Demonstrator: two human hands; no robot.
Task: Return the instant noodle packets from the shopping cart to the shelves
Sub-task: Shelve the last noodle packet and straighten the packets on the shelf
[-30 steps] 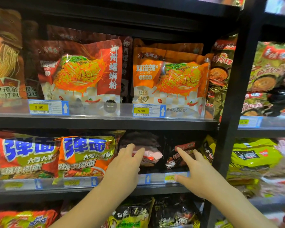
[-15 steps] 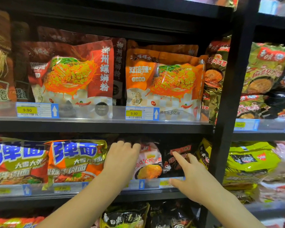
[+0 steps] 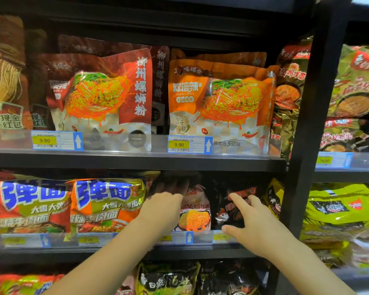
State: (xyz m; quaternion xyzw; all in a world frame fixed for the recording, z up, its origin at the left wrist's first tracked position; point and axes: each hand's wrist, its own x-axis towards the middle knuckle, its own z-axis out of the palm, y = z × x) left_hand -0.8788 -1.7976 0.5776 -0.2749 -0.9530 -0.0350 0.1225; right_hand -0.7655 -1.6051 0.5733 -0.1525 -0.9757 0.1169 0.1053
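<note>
Both hands reach into the middle shelf (image 3: pixel 136 251) over its clear front lip. Left hand (image 3: pixel 161 211) has its fingers tucked behind the top of the pink noodle packet (image 3: pixel 195 211), which stands upright in the shelf bay; whether they grip it or only press on it cannot be told, as the fingertips are lost in shadow. Right hand (image 3: pixel 250 225) is released, forefinger straight and touching the black noodle packet (image 3: pixel 234 206) just right of the pink one, thumb down by the price strip (image 3: pixel 200 238). Above the hands the upper shelf edge (image 3: pixel 136 161) hangs close, leaving a narrow dark gap over the packet tops. Right of the right hand a black upright post (image 3: pixel 300 145) closes the bay, with a yellow packet (image 3: pixel 274 199) squeezed against it. Left of the left hand stand two orange-and-green packets (image 3: pixel 107 205) side by side. Over the hands, on the upper shelf, two large front-row pouches (image 3: pixel 219 103) stand, each behind a 9.90 tag (image 3: pixel 178 144).
</note>
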